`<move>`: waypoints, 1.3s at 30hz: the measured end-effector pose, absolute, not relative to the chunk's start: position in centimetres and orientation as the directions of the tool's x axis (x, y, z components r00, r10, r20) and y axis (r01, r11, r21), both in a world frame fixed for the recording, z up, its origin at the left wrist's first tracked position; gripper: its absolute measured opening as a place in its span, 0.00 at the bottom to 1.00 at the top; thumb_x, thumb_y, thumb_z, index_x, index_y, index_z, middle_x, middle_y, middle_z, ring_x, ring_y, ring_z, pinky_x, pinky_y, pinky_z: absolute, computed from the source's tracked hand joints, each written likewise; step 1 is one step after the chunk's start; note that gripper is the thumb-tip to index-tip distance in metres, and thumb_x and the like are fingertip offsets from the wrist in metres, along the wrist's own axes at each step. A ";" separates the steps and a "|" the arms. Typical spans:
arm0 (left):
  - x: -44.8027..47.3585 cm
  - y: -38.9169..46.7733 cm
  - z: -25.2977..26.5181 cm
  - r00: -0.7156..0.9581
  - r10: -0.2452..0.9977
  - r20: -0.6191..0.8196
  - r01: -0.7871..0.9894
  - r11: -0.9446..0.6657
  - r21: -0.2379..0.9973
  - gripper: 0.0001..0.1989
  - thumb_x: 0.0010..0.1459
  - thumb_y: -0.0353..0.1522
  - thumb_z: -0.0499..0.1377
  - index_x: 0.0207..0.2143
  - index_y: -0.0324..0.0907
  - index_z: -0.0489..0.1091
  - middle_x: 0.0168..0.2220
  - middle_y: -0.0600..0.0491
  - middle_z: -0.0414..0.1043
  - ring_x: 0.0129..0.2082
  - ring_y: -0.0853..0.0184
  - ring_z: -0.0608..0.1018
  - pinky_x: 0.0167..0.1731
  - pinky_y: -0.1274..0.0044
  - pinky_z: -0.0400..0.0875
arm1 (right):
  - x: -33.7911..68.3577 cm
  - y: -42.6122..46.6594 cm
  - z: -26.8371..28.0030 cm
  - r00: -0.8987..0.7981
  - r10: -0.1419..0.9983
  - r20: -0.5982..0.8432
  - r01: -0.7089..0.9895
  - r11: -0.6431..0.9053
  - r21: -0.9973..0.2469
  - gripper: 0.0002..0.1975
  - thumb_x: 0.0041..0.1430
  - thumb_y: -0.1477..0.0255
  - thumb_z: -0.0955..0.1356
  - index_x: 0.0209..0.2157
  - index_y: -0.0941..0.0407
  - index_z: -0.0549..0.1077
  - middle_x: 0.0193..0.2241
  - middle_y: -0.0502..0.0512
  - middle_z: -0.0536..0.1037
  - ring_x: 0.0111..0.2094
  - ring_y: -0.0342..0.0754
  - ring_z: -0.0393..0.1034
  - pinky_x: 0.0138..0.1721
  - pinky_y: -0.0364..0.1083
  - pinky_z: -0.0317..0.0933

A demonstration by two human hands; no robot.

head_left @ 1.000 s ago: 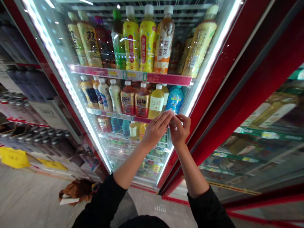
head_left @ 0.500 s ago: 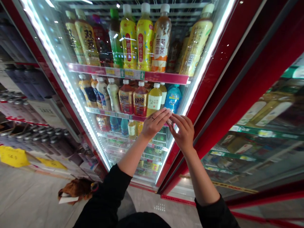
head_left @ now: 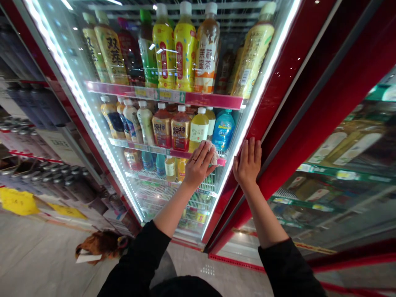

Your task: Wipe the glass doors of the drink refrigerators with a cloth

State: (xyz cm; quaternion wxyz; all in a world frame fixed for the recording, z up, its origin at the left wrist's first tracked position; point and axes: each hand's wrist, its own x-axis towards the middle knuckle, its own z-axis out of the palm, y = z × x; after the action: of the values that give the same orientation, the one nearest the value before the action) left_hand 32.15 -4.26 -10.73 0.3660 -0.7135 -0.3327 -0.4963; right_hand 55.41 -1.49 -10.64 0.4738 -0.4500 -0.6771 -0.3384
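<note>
My left hand (head_left: 199, 166), with a ring on one finger, presses a crumpled white tissue (head_left: 213, 153) against the glass door of a lit drinks cooler. Its fingers are bent over the tissue. To the right, my right hand (head_left: 248, 164) lies flat on the red door frame (head_left: 268, 119), fingers stretched upward and holding nothing. Behind the glass, near the tissue, stand a blue bottle (head_left: 223, 130) and a yellow bottle with a pale label (head_left: 198, 128).
Taller bottles (head_left: 185, 49) fill the upper shelf. A second cooler with green-edged shelves (head_left: 343, 173) is at the right. On the left are racks of grey bottles (head_left: 58, 181) with yellow signs (head_left: 18, 201). A brown furry item (head_left: 102, 245) lies on the floor.
My hands were together at the tissue and have come apart. The left moved slightly down with the tissue; the right let go and moved right onto the frame.
</note>
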 end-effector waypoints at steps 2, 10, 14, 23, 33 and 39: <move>31.3 -3.7 -9.4 0.366 0.112 0.924 0.799 -0.546 -0.250 0.38 0.78 0.33 0.58 0.82 0.43 0.43 0.75 0.43 0.66 0.77 0.57 0.64 0.75 0.62 0.71 | 55.3 -1.5 -10.9 -0.115 0.291 0.950 0.931 0.364 0.001 0.33 0.77 0.59 0.58 0.75 0.59 0.65 0.71 0.72 0.73 0.77 0.66 0.60 0.74 0.64 0.57; 31.4 -4.2 -11.2 0.255 0.059 0.965 0.831 -0.524 -0.187 0.37 0.76 0.24 0.56 0.81 0.42 0.46 0.70 0.45 0.75 0.75 0.60 0.67 0.71 0.63 0.77 | 55.2 -1.8 -11.1 -0.079 0.272 0.959 0.927 0.374 -0.030 0.33 0.77 0.58 0.59 0.75 0.59 0.67 0.70 0.74 0.75 0.74 0.67 0.66 0.73 0.62 0.60; 32.4 -3.7 -9.6 0.520 0.148 0.841 0.725 -0.598 -0.343 0.34 0.78 0.25 0.53 0.80 0.49 0.49 0.73 0.53 0.71 0.75 0.64 0.68 0.73 0.65 0.75 | 55.1 -1.9 -11.0 -0.082 0.255 0.963 0.928 0.373 -0.020 0.34 0.78 0.59 0.59 0.75 0.62 0.64 0.70 0.76 0.74 0.75 0.68 0.64 0.74 0.63 0.59; 31.9 -3.9 -10.5 0.195 0.038 0.980 0.833 -0.534 -0.145 0.38 0.76 0.23 0.56 0.81 0.46 0.45 0.71 0.46 0.72 0.76 0.58 0.66 0.72 0.61 0.76 | 54.9 -1.9 -11.6 -0.054 0.254 0.966 0.900 0.431 -0.064 0.35 0.77 0.65 0.59 0.79 0.63 0.55 0.73 0.78 0.68 0.79 0.69 0.55 0.75 0.65 0.58; 33.0 -2.1 -5.8 0.429 0.106 0.897 0.777 -0.549 -0.306 0.39 0.78 0.25 0.53 0.82 0.47 0.39 0.77 0.49 0.63 0.78 0.57 0.63 0.76 0.60 0.70 | 55.4 -0.8 -12.2 -0.145 0.152 0.978 0.864 0.500 0.051 0.40 0.77 0.72 0.59 0.83 0.53 0.37 0.83 0.65 0.45 0.83 0.63 0.35 0.78 0.72 0.51; 35.0 -3.2 -9.9 0.398 0.147 0.905 0.813 -0.513 -0.274 0.34 0.76 0.24 0.57 0.80 0.41 0.53 0.73 0.45 0.70 0.77 0.57 0.65 0.76 0.63 0.71 | 55.5 -0.8 -12.3 -0.150 0.172 0.974 0.849 0.527 0.038 0.40 0.77 0.72 0.59 0.83 0.52 0.35 0.84 0.62 0.41 0.84 0.62 0.31 0.79 0.72 0.49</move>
State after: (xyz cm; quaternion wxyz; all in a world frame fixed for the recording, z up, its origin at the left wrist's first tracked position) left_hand 35.04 -3.16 -9.90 0.3745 -0.7475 -0.3213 -0.4446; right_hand 55.46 -0.77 -12.26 0.5366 -0.3700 -0.6897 -0.3153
